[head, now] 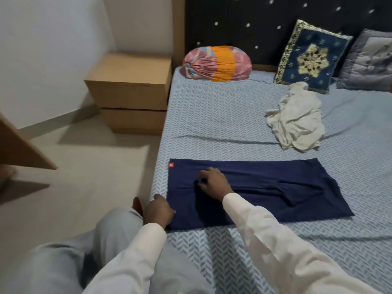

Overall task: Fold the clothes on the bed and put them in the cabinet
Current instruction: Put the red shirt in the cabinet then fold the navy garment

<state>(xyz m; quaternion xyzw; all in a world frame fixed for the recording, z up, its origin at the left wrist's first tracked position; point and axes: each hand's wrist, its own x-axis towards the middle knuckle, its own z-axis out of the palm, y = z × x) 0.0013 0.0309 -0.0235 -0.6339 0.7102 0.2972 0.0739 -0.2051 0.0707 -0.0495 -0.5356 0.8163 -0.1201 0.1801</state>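
Navy garment (265,187) lies flat on bed sheet (212,115), folded into long rectangle, directly under your right hand (212,182). Your right hand: fingers curled, tips pinching fabric. Your left hand (159,211): touching garment's edge nearest it; fingers hidden behind knuckles, so cannot tell whether it grasps. White crumpled cloth (297,117) well beyond right hand, off to its right. Red tag (171,165) ahead of left hand, blurred, unreadable.

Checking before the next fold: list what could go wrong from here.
The navy garment lies at the edge of the bed by the left hand; a tug could slide it off.
The right hand pinches ridged fabric; folding now may set creases.
The crumpled white garment could be forgotten.
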